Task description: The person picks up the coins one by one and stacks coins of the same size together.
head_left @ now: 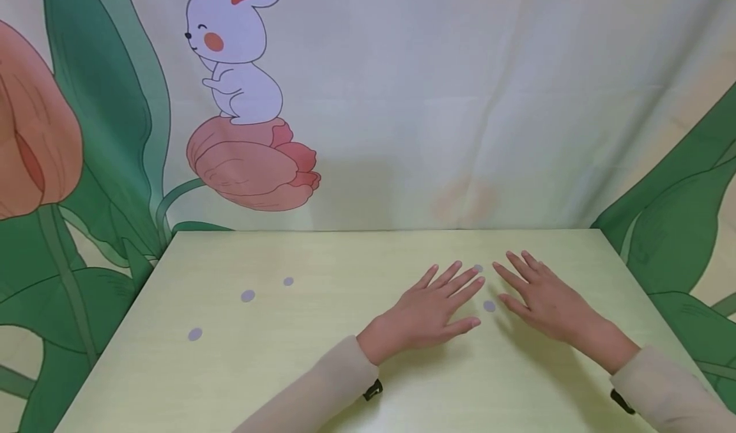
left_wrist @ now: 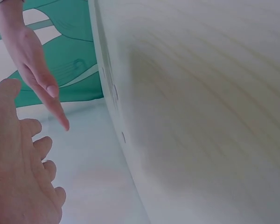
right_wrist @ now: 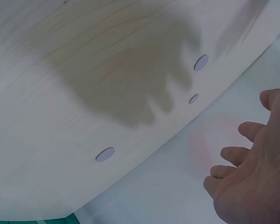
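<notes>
Head view shows both hands flat over the pale desk (head_left: pixel 356 382) toward its far right side, fingers straight and spread, gripping nothing. Left hand (head_left: pixel 428 311) and right hand (head_left: pixel 543 299) lie side by side, fingertips angled toward each other. One grey dot (head_left: pixel 489 306) sits between them, just beside the left thumb tip; another dot (head_left: pixel 478 267) shows near the left fingertips. Three more dots (head_left: pixel 248 296) lie well apart toward the left edge.

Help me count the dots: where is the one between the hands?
In the head view, that grey dot lies on the table, right of centre, between the left hand and right hand.
</notes>
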`<state>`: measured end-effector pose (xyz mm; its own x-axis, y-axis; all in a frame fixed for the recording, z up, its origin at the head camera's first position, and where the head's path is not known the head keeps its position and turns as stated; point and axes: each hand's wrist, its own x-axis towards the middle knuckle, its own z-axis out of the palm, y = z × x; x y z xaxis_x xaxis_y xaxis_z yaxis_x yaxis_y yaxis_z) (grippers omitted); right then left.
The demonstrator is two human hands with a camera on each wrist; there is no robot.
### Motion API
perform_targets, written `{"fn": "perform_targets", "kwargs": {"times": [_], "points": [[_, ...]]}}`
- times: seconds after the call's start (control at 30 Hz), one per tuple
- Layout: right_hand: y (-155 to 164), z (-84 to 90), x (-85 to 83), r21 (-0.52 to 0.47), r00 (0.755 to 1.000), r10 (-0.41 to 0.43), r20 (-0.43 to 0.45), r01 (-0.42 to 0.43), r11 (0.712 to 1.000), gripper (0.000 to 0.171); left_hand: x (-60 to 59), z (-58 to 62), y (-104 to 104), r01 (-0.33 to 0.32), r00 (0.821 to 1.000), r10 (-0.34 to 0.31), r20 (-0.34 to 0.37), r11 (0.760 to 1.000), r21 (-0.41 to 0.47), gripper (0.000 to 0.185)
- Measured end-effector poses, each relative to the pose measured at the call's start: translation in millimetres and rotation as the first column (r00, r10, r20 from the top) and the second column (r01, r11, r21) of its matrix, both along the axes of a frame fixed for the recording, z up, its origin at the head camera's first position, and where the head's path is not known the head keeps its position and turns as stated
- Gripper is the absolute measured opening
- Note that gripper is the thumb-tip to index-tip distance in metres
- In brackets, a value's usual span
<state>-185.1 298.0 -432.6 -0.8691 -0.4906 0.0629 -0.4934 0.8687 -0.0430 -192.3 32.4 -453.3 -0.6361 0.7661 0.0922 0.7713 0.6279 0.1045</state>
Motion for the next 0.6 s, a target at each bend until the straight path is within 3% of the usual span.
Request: {"fn": "perform_targets", "kwargs": {"times": [0.6], "points": [[23.6,0.4,-1.4,-0.027,0.999,-0.042,0.033,0.043,0.999,0.059,-2.8,3.5,30.0,0.006,0.995,-0.009,0.095,0.999,0.033,0.076]]}}
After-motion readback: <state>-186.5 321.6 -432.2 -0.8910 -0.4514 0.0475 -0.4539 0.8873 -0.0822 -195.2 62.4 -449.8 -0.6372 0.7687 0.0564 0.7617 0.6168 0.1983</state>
